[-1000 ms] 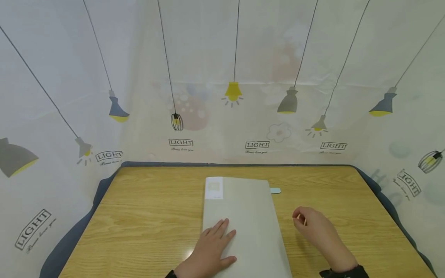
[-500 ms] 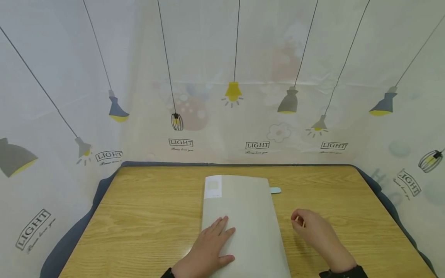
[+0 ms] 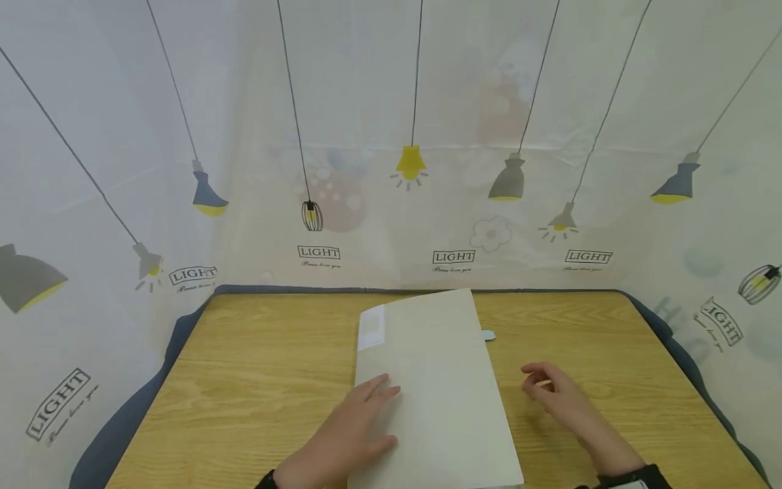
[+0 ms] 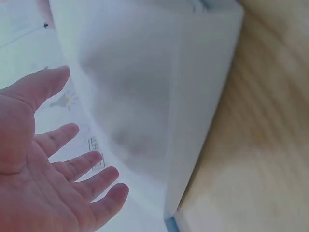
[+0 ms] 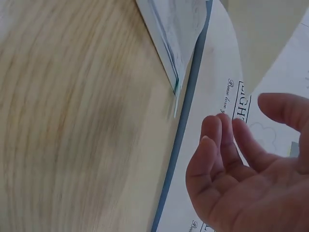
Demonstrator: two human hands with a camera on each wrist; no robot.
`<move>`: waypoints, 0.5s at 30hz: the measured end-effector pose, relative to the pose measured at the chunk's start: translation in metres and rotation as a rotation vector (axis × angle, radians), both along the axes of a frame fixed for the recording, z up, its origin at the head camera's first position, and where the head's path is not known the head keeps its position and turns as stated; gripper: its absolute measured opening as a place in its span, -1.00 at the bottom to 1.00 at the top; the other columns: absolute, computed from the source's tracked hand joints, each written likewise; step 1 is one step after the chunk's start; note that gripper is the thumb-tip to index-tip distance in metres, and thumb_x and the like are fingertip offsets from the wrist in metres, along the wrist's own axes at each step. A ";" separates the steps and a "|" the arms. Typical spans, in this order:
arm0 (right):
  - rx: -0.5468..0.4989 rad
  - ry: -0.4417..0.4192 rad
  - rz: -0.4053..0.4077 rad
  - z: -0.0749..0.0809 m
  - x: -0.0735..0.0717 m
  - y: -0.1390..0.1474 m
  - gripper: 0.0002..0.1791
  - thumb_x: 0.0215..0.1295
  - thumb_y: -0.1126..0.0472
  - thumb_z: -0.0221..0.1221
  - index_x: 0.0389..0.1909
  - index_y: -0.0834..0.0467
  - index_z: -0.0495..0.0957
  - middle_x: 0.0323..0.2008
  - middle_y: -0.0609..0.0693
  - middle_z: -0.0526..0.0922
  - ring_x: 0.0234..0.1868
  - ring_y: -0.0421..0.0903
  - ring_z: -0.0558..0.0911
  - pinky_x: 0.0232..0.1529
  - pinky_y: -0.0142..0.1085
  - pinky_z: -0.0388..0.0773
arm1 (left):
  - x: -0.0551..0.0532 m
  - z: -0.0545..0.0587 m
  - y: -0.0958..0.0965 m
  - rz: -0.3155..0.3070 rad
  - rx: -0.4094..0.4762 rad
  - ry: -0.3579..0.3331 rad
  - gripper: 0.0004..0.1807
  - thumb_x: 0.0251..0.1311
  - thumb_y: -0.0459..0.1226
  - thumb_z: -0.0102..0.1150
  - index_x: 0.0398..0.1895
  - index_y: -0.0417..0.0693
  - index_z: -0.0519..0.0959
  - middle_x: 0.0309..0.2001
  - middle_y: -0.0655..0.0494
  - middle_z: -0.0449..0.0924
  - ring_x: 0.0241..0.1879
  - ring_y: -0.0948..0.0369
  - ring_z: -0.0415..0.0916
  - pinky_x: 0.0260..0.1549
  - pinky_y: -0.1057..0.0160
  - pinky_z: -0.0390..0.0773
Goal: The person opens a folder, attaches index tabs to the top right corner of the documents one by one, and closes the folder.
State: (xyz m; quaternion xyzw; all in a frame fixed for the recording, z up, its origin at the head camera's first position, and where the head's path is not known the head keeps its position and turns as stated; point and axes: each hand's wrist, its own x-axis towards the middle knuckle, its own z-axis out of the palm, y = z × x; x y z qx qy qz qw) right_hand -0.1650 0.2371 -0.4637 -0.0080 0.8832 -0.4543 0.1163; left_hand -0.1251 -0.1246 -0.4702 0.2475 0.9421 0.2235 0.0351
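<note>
A cream folder (image 3: 436, 394) lies lengthwise on the wooden table, with a white label (image 3: 371, 329) at its upper left corner. Its right side is raised and its cover slopes down to the left. From the right side sticks a pale blue tab (image 3: 489, 335). My left hand (image 3: 342, 435) is over the folder's left part, fingers spread. In the left wrist view, a shadow falls on the cover beyond the fingers and the thick spine (image 4: 200, 106) shows. My right hand (image 3: 559, 397) is right of the folder, fingers loosely bent, holding nothing. Papers (image 5: 186, 24) show inside the folder in the right wrist view.
The wooden table (image 3: 263, 367) has a dark blue-grey edge (image 3: 293, 289). Behind and at both sides hangs a pale curtain (image 3: 366, 81) printed with lamps and the word LIGHT.
The folder's upper right side has risen and its cover now tilts. My left hand has drawn back to the left with its fingers lifting. The right hand's fingers have loosened a little.
</note>
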 end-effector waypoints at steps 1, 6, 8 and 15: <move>-0.013 0.002 -0.009 0.002 0.000 0.003 -0.53 0.38 0.13 0.07 0.19 0.31 0.32 -0.05 0.16 0.50 -0.22 -0.09 0.51 -0.31 -0.29 0.48 | -0.001 0.004 -0.004 0.008 0.005 -0.013 -0.30 0.09 -0.03 0.30 0.31 0.06 0.33 0.37 -0.02 0.23 0.34 0.04 0.22 0.19 -0.01 0.36; 0.081 0.128 0.011 0.021 -0.004 0.012 -0.46 0.41 0.02 0.02 0.24 0.31 0.28 0.08 0.23 0.47 -0.03 0.07 0.52 -0.18 -0.19 0.51 | -0.003 0.023 -0.028 0.058 0.018 -0.027 -0.29 0.14 -0.04 0.26 0.35 0.02 0.28 0.38 -0.06 0.20 0.33 -0.03 0.22 0.19 -0.06 0.34; 0.140 0.206 0.046 0.030 -0.008 0.012 -0.43 0.41 -0.01 0.01 0.25 0.31 0.28 0.11 0.26 0.46 0.04 0.15 0.49 -0.11 -0.08 0.50 | -0.004 0.031 -0.037 0.081 0.010 -0.011 -0.29 0.17 -0.04 0.24 0.36 0.01 0.26 0.38 -0.07 0.20 0.32 -0.05 0.22 0.19 -0.09 0.33; 0.295 0.400 0.188 0.065 -0.016 -0.001 -0.36 0.39 -0.07 0.03 0.30 0.28 0.25 0.25 0.30 0.34 0.23 0.30 0.33 0.12 0.22 0.28 | -0.014 0.060 -0.057 0.106 -0.067 0.069 -0.25 0.23 0.00 0.16 0.42 -0.01 0.16 0.40 -0.07 0.19 0.33 -0.03 0.23 0.19 -0.10 0.33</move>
